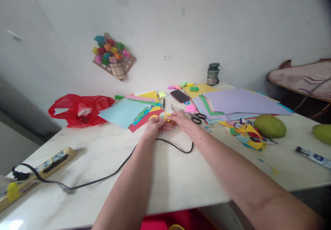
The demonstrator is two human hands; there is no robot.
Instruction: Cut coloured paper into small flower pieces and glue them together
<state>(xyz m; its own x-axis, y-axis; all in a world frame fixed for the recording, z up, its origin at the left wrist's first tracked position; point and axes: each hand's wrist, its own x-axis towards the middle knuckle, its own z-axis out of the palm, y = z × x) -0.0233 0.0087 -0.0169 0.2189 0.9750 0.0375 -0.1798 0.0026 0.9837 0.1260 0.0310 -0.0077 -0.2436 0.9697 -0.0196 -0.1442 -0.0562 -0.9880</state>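
Observation:
My left hand (156, 126) and my right hand (180, 119) meet over the middle of the white table, fingers closed in a pinch. Between them is a small yellow paper piece (168, 117); the fingers cover much of it, so its full shape is hidden. Just right of my right hand lie black-handled scissors (197, 118) and a bright pink lump (190, 109). A red paper sheet (141, 122) lies left of my left hand. A black cord (176, 146) curves across the table beneath both hands.
Coloured sheets (124, 112) and a red plastic bag (77, 111) lie left. To the right are stacked papers (240, 100), paper scraps (250, 135), a green mango (270, 126) and a tube (314, 157). A phone (180, 96) and bottle (213, 74) stand farther back; a power strip (51, 164) is front left.

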